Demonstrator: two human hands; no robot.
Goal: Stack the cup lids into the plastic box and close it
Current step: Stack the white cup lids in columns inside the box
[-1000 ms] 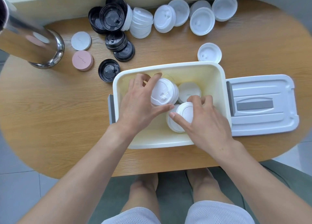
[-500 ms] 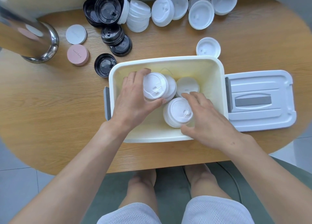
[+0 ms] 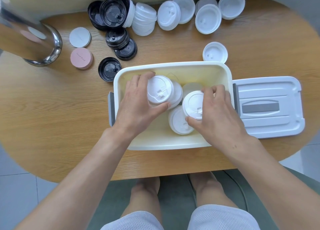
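Left hand (image 3: 138, 105) grips white lid stack (image 3: 160, 91); right hand (image 3: 214, 111) grips second stack (image 3: 193, 105), both inside box (image 3: 173, 65). Risk: stacks lean, collide, topple. Box lid (image 3: 268, 106) lies beside box on table (image 3: 52, 117); loose lids (image 3: 207, 19) beyond.

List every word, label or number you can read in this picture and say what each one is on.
Round pink lid-like disc on the oval wooden table: a short cursive inscription, too small to read with confidence.
Black plastic cup lids: embossed lettering round the rims, too blurred to read.
White plastic cup lids held by the left hand and right hand: faint embossed marks, unreadable.
Grey-white box cover: no text seen.
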